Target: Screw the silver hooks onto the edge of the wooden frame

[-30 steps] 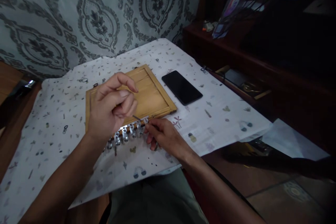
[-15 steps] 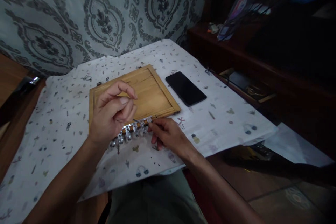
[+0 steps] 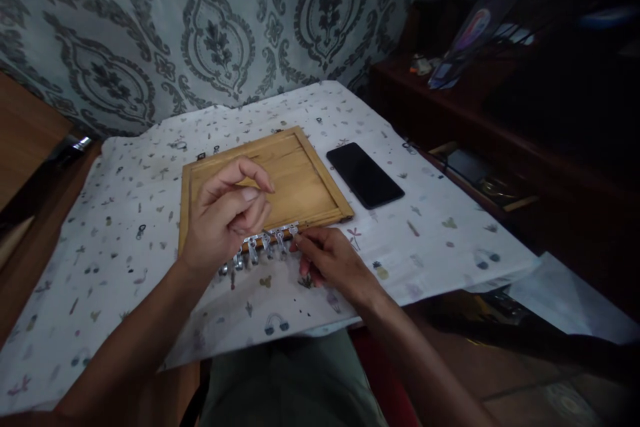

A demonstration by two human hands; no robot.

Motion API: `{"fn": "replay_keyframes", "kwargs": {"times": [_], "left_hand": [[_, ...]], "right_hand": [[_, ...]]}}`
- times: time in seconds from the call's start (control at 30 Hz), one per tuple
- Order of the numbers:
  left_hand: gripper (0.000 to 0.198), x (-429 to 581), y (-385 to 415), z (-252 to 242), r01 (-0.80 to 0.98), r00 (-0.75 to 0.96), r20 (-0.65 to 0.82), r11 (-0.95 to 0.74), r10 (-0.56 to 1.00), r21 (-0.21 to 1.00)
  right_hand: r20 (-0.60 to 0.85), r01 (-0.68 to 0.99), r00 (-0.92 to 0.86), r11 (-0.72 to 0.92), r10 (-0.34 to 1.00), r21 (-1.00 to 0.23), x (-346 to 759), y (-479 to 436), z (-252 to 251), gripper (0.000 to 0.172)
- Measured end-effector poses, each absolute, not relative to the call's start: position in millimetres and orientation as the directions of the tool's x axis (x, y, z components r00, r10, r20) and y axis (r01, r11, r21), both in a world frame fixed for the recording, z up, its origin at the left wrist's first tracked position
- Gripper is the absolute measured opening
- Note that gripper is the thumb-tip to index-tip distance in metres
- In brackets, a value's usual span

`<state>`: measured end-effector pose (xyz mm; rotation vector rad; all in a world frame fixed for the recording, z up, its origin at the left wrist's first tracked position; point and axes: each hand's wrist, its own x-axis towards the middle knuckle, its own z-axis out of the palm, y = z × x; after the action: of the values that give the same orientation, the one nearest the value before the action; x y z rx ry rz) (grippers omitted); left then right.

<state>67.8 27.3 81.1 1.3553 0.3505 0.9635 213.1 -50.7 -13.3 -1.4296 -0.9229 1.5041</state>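
A shiny metal strip with several hanging hooks or clips [image 3: 267,245] lies along the near edge of a framed wooden board [image 3: 295,180]. My right hand [image 3: 333,260] is closed, thumb and forefinger pinching the strip's right end. Over the board's left part, my left hand [image 3: 233,210] is raised with its fingers curled in. A thin dark sliver shows just below its fingers, against the strip; whether the hand holds it I cannot tell. My left hand hides part of the board and the strip's left stretch.
A black phone [image 3: 365,175] lies right of the board on the patterned white tablecloth [image 3: 430,260]. Beyond the table's right side stand a dark red cabinet [image 3: 400,90] with an open drawer [image 3: 480,180] and a plastic bottle [image 3: 473,33]. A patterned wall [image 3: 270,73] rises behind.
The whole view has shifted, so everything sits slightly farther right. Both hands keep nearly the same pose against the board and the metal strip.
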Motion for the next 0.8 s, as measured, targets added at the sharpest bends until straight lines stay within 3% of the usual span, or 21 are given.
{"fn": "replay_keyframes", "kwargs": {"times": [0.3, 0.8], "left_hand": [[0.009, 84.6, 30.4, 78.3, -0.424, 0.578, 0.382, -0.135, 0.721, 0.896], [0.007, 103.5, 35.0, 53.7, -0.375, 0.650, 0.345, -0.108, 0.677, 0.921]], "right_hand": [[-0.404, -0.084, 0.027, -0.401, 0.914, -0.912, 211.4, -49.8, -14.8, 0.027], [-0.380, -0.095, 0.031, -0.376, 0.924, -0.922, 212.2, -50.0, -16.4, 0.025]]}}
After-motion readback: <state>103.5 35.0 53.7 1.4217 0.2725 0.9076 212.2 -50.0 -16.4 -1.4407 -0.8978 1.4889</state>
